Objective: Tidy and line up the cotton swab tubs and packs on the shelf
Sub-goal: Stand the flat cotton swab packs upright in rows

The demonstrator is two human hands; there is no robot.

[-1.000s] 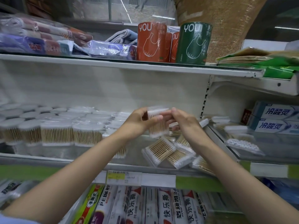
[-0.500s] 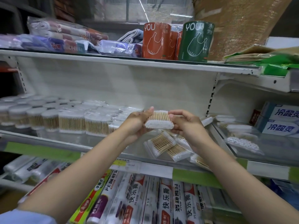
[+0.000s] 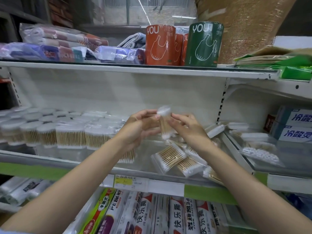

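Both hands share the grip on one cotton swab pack, fingers curled round it from either side: the left hand pinches it near the upper end, and the right hand closes on its other side. The pack is blurred, so exactly which fingertips touch it cannot be told.

Half a second ago the same pack lay flat between the hands, its wooden sticks running upward and its white tips along the lower edge. Now it stands on end, one white end up and the other down, held in the air in front of the shelf's back wall, above the loose heap of packs. A second ago it was upright too, so the hands seem to be turning it over to find the way it should face.

Taking the heap as the mark: to its left stand the upright tubs and packs in orderly rows; to its right, beyond the shelf divider, a few more swab packs lie scattered. The heap itself is tumbled, packs lying at angles on the shelf.

For the task, the turn to upright probably means this pack is being matched to the standing row left of the heap, and would go in at that row's right end. The heap has yet to be sorted, so the job looks well short of done.
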